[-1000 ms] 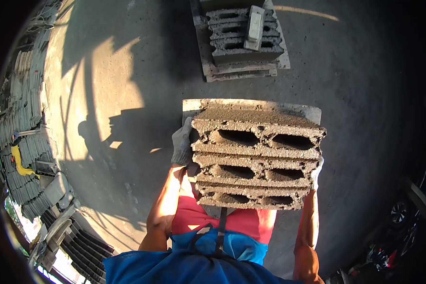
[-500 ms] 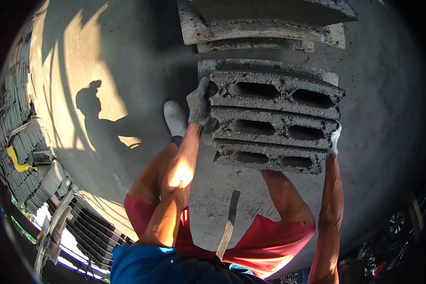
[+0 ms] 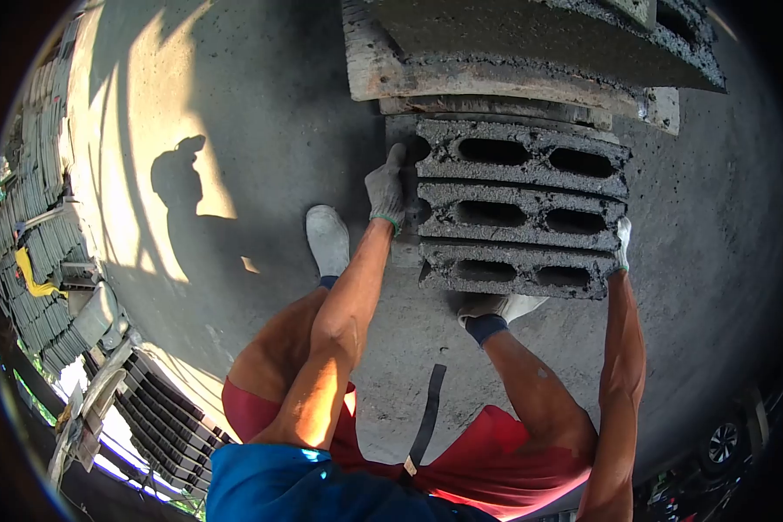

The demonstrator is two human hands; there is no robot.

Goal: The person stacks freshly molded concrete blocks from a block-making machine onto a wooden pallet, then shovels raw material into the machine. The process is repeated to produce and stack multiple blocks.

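Observation:
Three grey hollow concrete blocks (image 3: 518,193) lie side by side in the head view, their oval holes facing up. My left hand (image 3: 386,191), in a grey knitted glove, presses against their left end with its fingers mostly hidden. At the right end my right hand (image 3: 622,244), in a whitish glove, grips the blocks near the lower two; its fingertips are hidden. The blocks are held together between both hands, over a flat board (image 3: 404,252) that shows at their left side.
Beyond the blocks stands a wooden pallet or board (image 3: 496,83) with more concrete blocks on top. My shoes (image 3: 327,241) are on the concrete floor (image 3: 261,165). Stacked grey slabs (image 3: 48,230) with a yellow cloth (image 3: 31,277) line the left; a wheel (image 3: 723,442) shows lower right.
The three blocks and both hands have shifted, with the blocks now nearer the pallet and appearing smaller. More of the stack beyond shows, and my right shoe has come into view.

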